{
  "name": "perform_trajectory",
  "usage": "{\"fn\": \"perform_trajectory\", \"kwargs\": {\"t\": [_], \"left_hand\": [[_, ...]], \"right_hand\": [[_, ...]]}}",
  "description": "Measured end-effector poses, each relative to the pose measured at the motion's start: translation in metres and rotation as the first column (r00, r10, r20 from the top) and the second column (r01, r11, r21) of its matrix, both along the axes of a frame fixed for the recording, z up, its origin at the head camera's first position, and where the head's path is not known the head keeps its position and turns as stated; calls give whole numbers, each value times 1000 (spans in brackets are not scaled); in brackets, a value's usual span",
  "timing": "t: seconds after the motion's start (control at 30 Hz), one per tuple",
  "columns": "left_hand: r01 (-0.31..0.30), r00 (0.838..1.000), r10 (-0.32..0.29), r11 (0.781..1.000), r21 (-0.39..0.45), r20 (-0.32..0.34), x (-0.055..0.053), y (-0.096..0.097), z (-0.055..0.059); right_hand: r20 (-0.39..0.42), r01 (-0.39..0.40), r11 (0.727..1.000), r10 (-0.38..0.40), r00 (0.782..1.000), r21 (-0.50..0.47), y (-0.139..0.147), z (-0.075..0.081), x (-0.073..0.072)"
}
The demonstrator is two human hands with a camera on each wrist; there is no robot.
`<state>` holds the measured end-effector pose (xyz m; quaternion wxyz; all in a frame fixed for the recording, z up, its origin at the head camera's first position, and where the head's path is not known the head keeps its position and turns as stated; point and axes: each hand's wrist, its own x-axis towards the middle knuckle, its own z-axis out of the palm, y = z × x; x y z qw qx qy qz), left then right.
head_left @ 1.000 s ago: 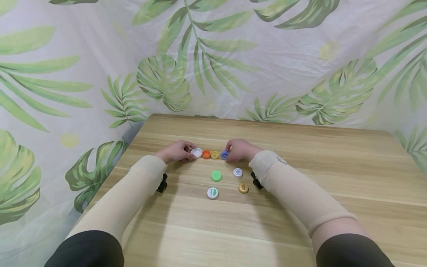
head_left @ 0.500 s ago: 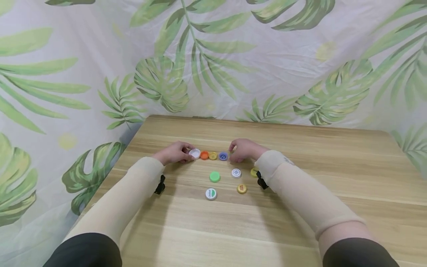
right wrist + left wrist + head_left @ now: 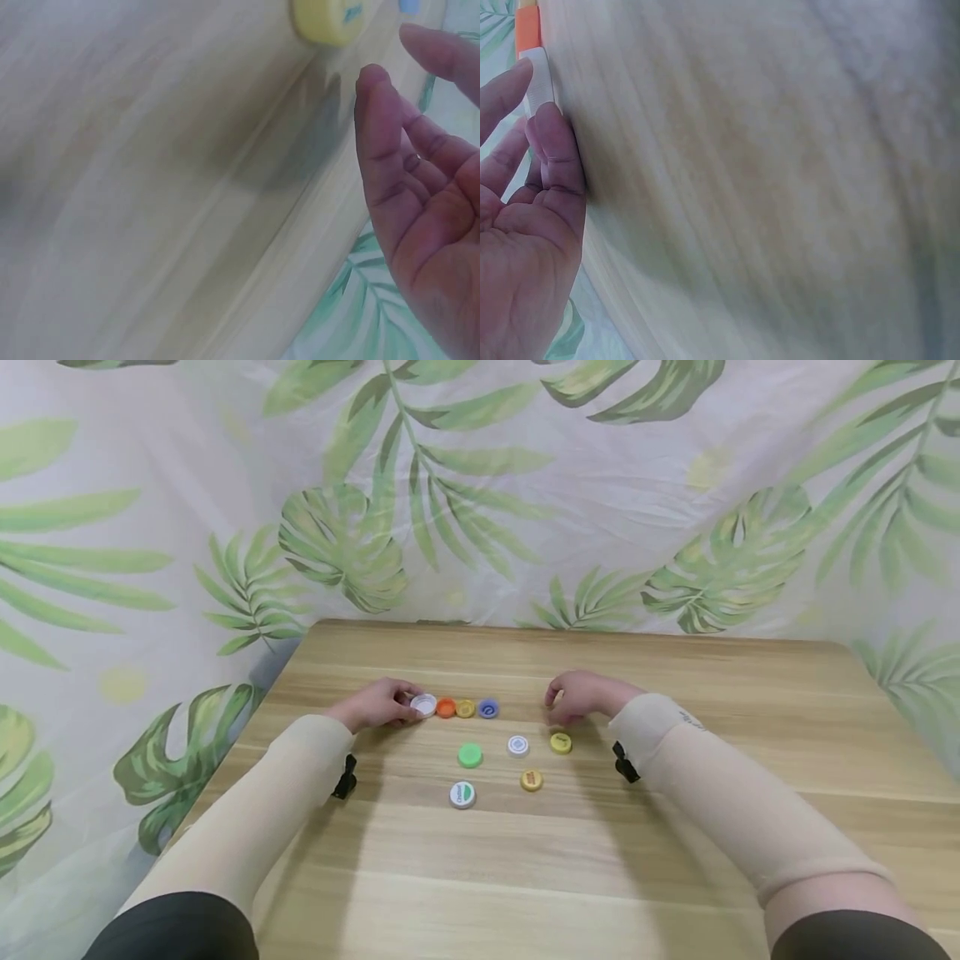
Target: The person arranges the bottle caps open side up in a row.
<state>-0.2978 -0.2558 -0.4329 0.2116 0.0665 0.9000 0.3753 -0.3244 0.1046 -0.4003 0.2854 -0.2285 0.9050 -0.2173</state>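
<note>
My left hand (image 3: 385,702) pinches the rim of a white bottle cap (image 3: 423,705) that lies hollow side up on the table. In the left wrist view, thumb and fingertips sit at the edge of that white cap (image 3: 537,81). To its right, in one row, lie an orange cap (image 3: 446,707), a gold-yellow cap (image 3: 466,708) and a blue cap (image 3: 488,708). The blue one stands slightly apart. My right hand (image 3: 583,697) hovers over the table with a gap between thumb and fingers, holding nothing. Nearest to it is a yellow cap (image 3: 560,743).
In front of the row lie a green cap (image 3: 470,755), a white cap with a printed mark (image 3: 517,746), a gold cap with red print (image 3: 531,780) and a white-and-green cap (image 3: 462,794). The wooden table (image 3: 420,893) ends at a leaf-printed cloth (image 3: 480,493).
My right hand has let go of the blue cap and moved right, uncovering the yellow cap. The left hand still holds the white cap; the view has shifted slightly.
</note>
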Motion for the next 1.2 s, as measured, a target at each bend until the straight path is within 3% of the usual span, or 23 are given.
{"fn": "perform_trajectory", "kwargs": {"t": [0.3,0.4,0.57,0.8,0.97,1.2], "left_hand": [[-4,1000,4,1000,2,-1,-1,-2,-4],[-8,1000,8,1000,-4,-1,0,-2,-2],[-12,1000,12,1000,-4,-1,0,-2,-2],[-6,1000,6,1000,10,2,0,-1,-3],[-10,1000,10,1000,10,6,-1,-1,-3],[16,1000,-15,1000,15,-10,2,-2,1]], "right_hand": [[84,-63,994,56,995,85,5,0,11],[79,-74,991,65,995,115,1,-2,15],[45,-79,989,74,996,122,-4,-4,13],[-71,-13,999,15,997,31,-9,1,4],[-112,45,999,-48,993,-26,-13,2,2],[-174,49,998,-57,983,-48,-20,3,-1]]}}
